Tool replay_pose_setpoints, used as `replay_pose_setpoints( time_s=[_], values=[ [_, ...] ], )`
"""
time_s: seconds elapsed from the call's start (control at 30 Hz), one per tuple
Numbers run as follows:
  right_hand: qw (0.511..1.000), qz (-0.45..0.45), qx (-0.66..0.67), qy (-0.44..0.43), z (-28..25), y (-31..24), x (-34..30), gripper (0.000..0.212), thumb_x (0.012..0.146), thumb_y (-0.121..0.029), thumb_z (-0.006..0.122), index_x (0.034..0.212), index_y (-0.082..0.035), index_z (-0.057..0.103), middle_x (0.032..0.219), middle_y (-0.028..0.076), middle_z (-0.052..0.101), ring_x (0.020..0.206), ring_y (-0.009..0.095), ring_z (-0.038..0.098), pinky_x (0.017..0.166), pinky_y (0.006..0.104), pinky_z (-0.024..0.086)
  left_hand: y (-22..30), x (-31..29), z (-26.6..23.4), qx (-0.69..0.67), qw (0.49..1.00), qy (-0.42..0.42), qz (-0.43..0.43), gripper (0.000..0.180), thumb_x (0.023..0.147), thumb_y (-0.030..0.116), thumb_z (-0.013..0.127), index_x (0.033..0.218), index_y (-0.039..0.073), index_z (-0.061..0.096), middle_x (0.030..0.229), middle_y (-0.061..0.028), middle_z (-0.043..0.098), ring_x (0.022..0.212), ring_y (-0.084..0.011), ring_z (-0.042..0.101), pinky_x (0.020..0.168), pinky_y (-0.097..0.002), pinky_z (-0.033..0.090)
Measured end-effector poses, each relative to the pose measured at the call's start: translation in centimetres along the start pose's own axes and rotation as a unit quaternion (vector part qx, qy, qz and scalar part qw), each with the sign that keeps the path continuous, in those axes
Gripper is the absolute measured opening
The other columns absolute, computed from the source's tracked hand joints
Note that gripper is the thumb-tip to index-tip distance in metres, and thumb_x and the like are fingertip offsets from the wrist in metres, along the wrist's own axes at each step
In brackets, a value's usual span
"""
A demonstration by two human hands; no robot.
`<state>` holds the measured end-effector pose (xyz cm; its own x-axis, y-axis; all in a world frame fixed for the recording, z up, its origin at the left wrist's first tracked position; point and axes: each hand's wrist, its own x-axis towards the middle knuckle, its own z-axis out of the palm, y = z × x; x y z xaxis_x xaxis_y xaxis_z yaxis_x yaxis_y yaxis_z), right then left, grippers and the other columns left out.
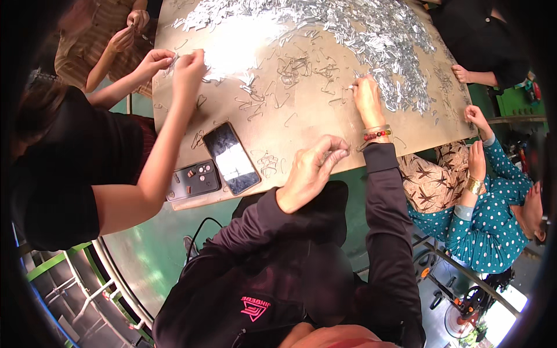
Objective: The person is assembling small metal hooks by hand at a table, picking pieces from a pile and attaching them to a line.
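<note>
My left hand [313, 171] is over the table's near edge, thumb and fingers pinched together. Whatever lies between its fingertips is too small to make out. Farther forward, my right hand [368, 100], with a beaded bracelet [377, 134] at the wrist, reaches to the near edge of a large heap of small silver metal pieces [394, 75]. Its fingers are closed, and a small bright metal piece seems to show at the tips. Left of it, thin bent wire hooks [293, 69] lie scattered in loose clumps on the brown tabletop [313, 122].
Two phones, one upright-faced [232, 158] and one dark with round lenses [196, 180], lie by the near left edge. A person in black [58, 168] works at the left, another in a striped shirt behind. At the right sit a person in dotted teal [493, 214] and one in black.
</note>
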<state>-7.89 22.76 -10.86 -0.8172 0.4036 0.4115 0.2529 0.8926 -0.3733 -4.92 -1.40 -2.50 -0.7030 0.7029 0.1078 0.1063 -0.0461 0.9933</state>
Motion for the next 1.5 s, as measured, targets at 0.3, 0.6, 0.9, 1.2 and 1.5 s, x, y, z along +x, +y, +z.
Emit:
replay_pose_setpoints(
  time_s=[0.3, 0.6, 0.9, 1.2, 1.5],
  values=[
    [0.854, 0.257, 0.453, -0.009, -6.9, -5.5, -7.1, 0.016, 0.080, 0.001, 0.059, 0.095, 0.006, 0.058, 0.086, 0.015, 0.062, 0.078, 0.023, 0.063, 0.066, 0.0305, 0.051, 0.5, 0.6, -0.4, 0.081, 0.996, -0.016, 0.027, 0.009, 0.086, 0.005, 0.057, 0.093, -0.001, 0.056, 0.079, -0.0093, 0.064, 0.077, -0.0166, 0.065, 0.068, -0.0271, 0.049],
    [0.772, 0.241, 0.566, 0.159, -13.8, -12.1, -14.8, 0.025, 0.076, 0.009, 0.063, 0.101, 0.007, 0.058, 0.085, 0.013, 0.064, 0.072, 0.015, 0.062, 0.068, 0.0245, 0.052, 0.5, -1.2, 2.0, 0.137, 0.975, -0.098, 0.143, 0.009, 0.082, 0.006, 0.059, 0.089, 0.001, 0.055, 0.078, -0.0128, 0.063, 0.073, -0.0283, 0.064, 0.062, -0.0332, 0.049],
    [0.726, 0.231, 0.596, 0.254, -13.4, -13.4, -16.4, 0.020, 0.076, 0.010, 0.062, 0.095, 0.008, 0.060, 0.083, 0.013, 0.064, 0.070, 0.016, 0.062, 0.062, 0.0274, 0.053, -0.6, -0.8, 0.4, 0.186, 0.956, 0.053, 0.220, 0.023, 0.078, 0.011, 0.065, 0.099, 0.003, 0.060, 0.083, -0.0141, 0.062, 0.073, -0.0295, 0.062, 0.065, -0.0344, 0.049],
    [0.755, 0.274, 0.563, 0.197, -14.1, -12.2, -20.0, 0.018, 0.077, 0.009, 0.061, 0.095, 0.007, 0.061, 0.086, 0.014, 0.064, 0.072, 0.017, 0.062, 0.063, 0.0268, 0.052, -9.7, 5.1, -8.1, 0.526, 0.843, -0.031, 0.114, 0.017, 0.080, 0.016, 0.055, 0.082, 0.000, 0.056, 0.084, -0.0226, 0.057, 0.085, -0.0379, 0.057, 0.067, -0.0474, 0.046],
    [0.756, 0.306, 0.538, 0.213, -14.0, -12.2, -21.7, 0.018, 0.076, 0.010, 0.061, 0.094, 0.006, 0.062, 0.086, 0.013, 0.064, 0.074, 0.015, 0.062, 0.063, 0.0257, 0.053, -4.6, 3.0, -3.9, 0.370, 0.904, -0.091, 0.193, 0.014, 0.085, 0.011, 0.056, 0.095, 0.001, 0.055, 0.086, -0.0139, 0.060, 0.074, -0.0256, 0.060, 0.065, -0.0323, 0.047]
  ],
)
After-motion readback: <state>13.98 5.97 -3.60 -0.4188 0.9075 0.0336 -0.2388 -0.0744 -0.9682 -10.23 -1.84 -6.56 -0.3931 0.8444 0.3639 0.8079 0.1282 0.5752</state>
